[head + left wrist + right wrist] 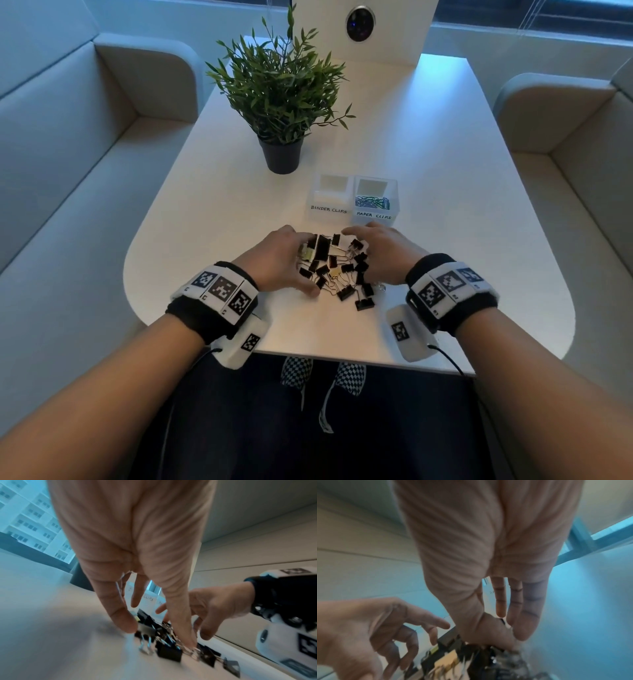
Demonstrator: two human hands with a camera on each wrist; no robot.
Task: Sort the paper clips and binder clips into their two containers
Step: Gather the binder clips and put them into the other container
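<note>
A heap of black binder clips (337, 270) with silver wire handles lies on the white table (445, 205) near its front edge. My left hand (301, 265) flanks the heap on the left, its straight fingers touching clips (169, 654). My right hand (364, 253) flanks it on the right, fingers extended and thumb resting on the clips (471, 660). Neither hand grips a clip. Just behind the heap stand two clear boxes. The left box (330, 200), labelled BINDER CLIPS, looks empty. The right box (375, 202), labelled PAPER CLIPS, holds coloured paper clips.
A potted plant (281, 102) stands behind the boxes to the left. A white panel with a round lens (361, 24) rises at the table's far end. Cushioned benches (68, 154) line both sides of the table.
</note>
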